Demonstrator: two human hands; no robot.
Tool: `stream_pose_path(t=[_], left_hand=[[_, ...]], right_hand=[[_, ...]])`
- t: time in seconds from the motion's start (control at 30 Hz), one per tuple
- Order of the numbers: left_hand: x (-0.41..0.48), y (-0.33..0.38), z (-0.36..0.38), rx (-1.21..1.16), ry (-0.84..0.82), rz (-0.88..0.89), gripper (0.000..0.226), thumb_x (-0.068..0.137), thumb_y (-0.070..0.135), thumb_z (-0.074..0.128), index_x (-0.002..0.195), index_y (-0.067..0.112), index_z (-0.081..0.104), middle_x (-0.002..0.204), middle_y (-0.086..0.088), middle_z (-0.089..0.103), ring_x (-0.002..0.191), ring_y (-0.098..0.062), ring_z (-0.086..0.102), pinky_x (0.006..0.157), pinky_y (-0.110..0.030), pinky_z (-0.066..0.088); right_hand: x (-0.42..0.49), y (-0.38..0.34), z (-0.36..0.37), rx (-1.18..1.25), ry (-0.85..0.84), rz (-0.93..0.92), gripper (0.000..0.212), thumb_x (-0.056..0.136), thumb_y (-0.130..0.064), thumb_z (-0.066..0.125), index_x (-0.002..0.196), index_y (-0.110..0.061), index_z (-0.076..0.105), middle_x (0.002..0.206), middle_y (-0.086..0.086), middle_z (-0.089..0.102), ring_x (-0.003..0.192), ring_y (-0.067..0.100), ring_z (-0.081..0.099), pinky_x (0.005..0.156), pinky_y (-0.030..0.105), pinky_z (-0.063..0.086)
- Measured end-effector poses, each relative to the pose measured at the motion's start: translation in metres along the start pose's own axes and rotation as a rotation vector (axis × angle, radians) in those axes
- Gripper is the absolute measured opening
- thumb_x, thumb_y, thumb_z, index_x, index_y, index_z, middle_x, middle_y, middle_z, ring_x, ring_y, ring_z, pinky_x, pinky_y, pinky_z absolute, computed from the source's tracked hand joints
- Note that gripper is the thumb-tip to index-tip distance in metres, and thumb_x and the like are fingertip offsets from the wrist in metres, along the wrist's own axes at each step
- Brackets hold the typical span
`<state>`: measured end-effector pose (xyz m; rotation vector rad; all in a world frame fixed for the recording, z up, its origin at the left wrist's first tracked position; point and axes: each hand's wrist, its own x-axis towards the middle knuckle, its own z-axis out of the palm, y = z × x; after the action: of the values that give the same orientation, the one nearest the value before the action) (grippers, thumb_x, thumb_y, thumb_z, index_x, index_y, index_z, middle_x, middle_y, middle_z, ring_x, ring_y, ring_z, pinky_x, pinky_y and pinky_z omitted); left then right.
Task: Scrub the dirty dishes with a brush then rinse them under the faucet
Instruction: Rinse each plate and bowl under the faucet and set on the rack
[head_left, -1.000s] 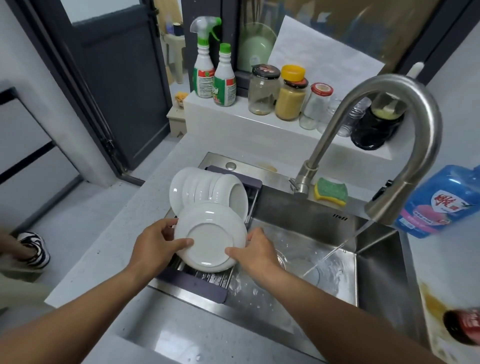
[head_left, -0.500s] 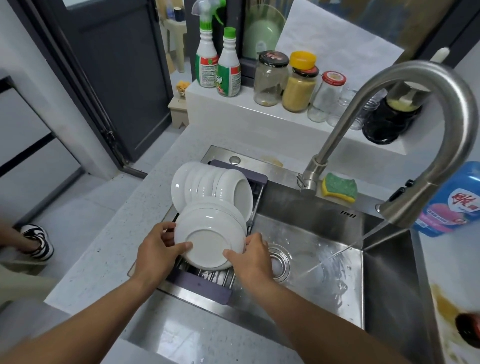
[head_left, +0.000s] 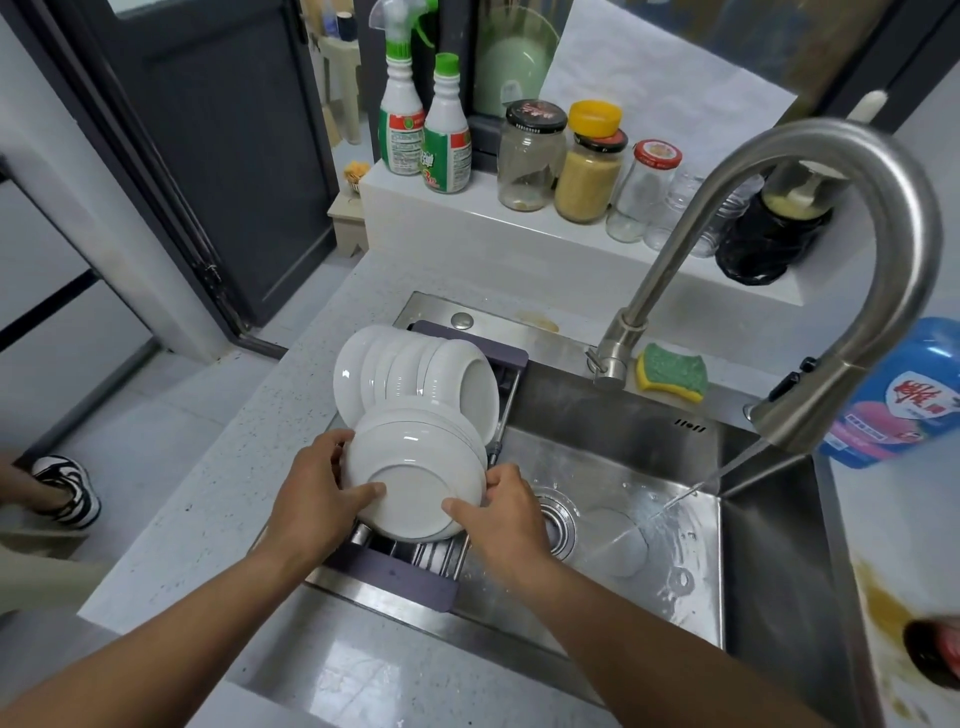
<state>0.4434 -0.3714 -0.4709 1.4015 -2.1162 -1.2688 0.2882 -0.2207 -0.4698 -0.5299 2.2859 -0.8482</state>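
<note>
A white plate (head_left: 415, 478) stands on edge with its underside toward me, at the front of a row of white bowls and plates (head_left: 410, 374) in the purple drying rack (head_left: 395, 571) over the sink's left side. My left hand (head_left: 317, 493) grips its left rim, thumb across the base. My right hand (head_left: 498, 512) grips its right rim. The steel faucet (head_left: 810, 218) arches over the sink (head_left: 613, 447) and water runs from its head into the basin at the right. No brush is in view.
A green and yellow sponge (head_left: 672, 371) lies behind the sink. A blue detergent pouch (head_left: 904, 400) stands at the right. Spray bottles (head_left: 423, 114) and jars (head_left: 587, 166) line the ledge. Another person's shoe (head_left: 67, 488) is on the floor at left.
Both hands have kept hold of the plate and set it lower and closer against the stacked dishes in the rack. The camera has moved nearer. Water keeps running.
</note>
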Motion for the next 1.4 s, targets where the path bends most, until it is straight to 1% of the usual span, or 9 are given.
stream_pose_path(t=[0.2, 0.37, 0.7, 0.77, 0.87, 0.97, 1.07, 1.2, 1.4], left_hand=[[-0.003, 0.015, 0.006, 0.111, 0.099, 0.147, 0.070, 0.077, 0.026, 0.088, 0.138, 0.028, 0.054, 0.135, 0.005, 0.054, 0.125, -0.015, 0.049, 0.100, -0.035, 0.045], [-0.004, 0.040, 0.019, 0.208, 0.070, 0.375, 0.070, 0.076, 0.018, 0.088, 0.139, 0.025, 0.056, 0.140, 0.005, 0.052, 0.130, -0.015, 0.048, 0.109, -0.030, 0.039], [-0.010, 0.083, 0.043, 0.113, -0.005, 0.480, 0.050, 0.087, 0.017, 0.079, 0.131, 0.029, 0.059, 0.125, 0.020, 0.054, 0.115, 0.002, 0.049, 0.097, -0.010, 0.035], [-0.012, 0.099, 0.055, 0.008, -0.043, 0.401, 0.040, 0.088, 0.021, 0.078, 0.124, 0.032, 0.064, 0.118, 0.022, 0.061, 0.106, 0.005, 0.055, 0.092, -0.009, 0.039], [-0.007, 0.127, 0.078, -0.227, -0.138, 0.241, 0.022, 0.088, 0.016, 0.078, 0.108, 0.021, 0.071, 0.091, 0.008, 0.073, 0.077, 0.002, 0.065, 0.072, -0.014, 0.050], [0.007, 0.150, 0.104, -0.250, -0.174, 0.240, 0.012, 0.088, 0.016, 0.078, 0.099, 0.014, 0.073, 0.069, 0.008, 0.066, 0.057, 0.002, 0.057, 0.057, -0.012, 0.046], [0.022, 0.168, 0.129, -0.261, -0.208, 0.234, 0.009, 0.089, 0.018, 0.079, 0.093, 0.011, 0.074, 0.062, 0.010, 0.065, 0.056, 0.000, 0.056, 0.061, -0.020, 0.047], [0.033, 0.188, 0.164, -0.259, -0.261, 0.176, 0.017, 0.093, 0.024, 0.075, 0.084, 0.009, 0.074, 0.073, -0.006, 0.073, 0.063, -0.013, 0.062, 0.065, -0.033, 0.054], [0.043, 0.204, 0.196, -0.363, -0.222, -0.010, 0.030, 0.101, 0.021, 0.063, 0.074, 0.007, 0.065, 0.073, -0.014, 0.068, 0.062, -0.023, 0.058, 0.055, -0.027, 0.046]], right_hand=[[0.004, 0.001, -0.007, 0.031, -0.018, -0.023, 0.046, 0.074, -0.047, 0.085, 0.099, -0.031, 0.050, 0.103, -0.007, 0.062, 0.094, 0.016, 0.063, 0.083, 0.037, 0.056], [0.007, -0.003, -0.019, 0.071, -0.036, -0.051, 0.041, 0.076, -0.041, 0.086, 0.101, -0.029, 0.055, 0.095, -0.009, 0.062, 0.090, 0.016, 0.064, 0.079, 0.034, 0.055], [0.018, 0.001, -0.071, 0.155, 0.028, -0.025, 0.021, 0.085, -0.038, 0.079, 0.095, -0.025, 0.066, 0.093, -0.009, 0.067, 0.089, 0.013, 0.065, 0.078, 0.029, 0.053], [0.019, 0.005, -0.088, 0.176, 0.059, -0.043, 0.014, 0.091, -0.036, 0.073, 0.090, -0.023, 0.069, 0.087, -0.005, 0.071, 0.085, 0.017, 0.068, 0.079, 0.034, 0.056], [0.027, 0.021, -0.110, 0.345, 0.054, -0.004, 0.025, 0.101, -0.030, 0.060, 0.085, -0.014, 0.070, 0.075, 0.002, 0.068, 0.068, 0.019, 0.065, 0.069, 0.041, 0.056], [0.032, 0.038, -0.130, 0.493, 0.015, 0.100, 0.031, 0.106, -0.031, 0.053, 0.087, -0.010, 0.067, 0.072, 0.004, 0.062, 0.059, 0.016, 0.056, 0.061, 0.033, 0.049], [0.029, 0.053, -0.150, 0.563, -0.007, 0.180, 0.034, 0.109, -0.030, 0.047, 0.088, -0.008, 0.062, 0.070, 0.005, 0.059, 0.055, 0.016, 0.053, 0.060, 0.034, 0.046], [0.026, 0.077, -0.169, 0.654, 0.024, 0.251, 0.029, 0.110, -0.025, 0.044, 0.093, -0.007, 0.059, 0.071, 0.008, 0.055, 0.053, 0.014, 0.050, 0.052, 0.027, 0.043], [0.032, 0.113, -0.184, 0.636, 0.095, 0.342, 0.023, 0.106, -0.012, 0.043, 0.096, -0.004, 0.062, 0.067, 0.007, 0.059, 0.054, 0.017, 0.054, 0.053, 0.031, 0.052]])
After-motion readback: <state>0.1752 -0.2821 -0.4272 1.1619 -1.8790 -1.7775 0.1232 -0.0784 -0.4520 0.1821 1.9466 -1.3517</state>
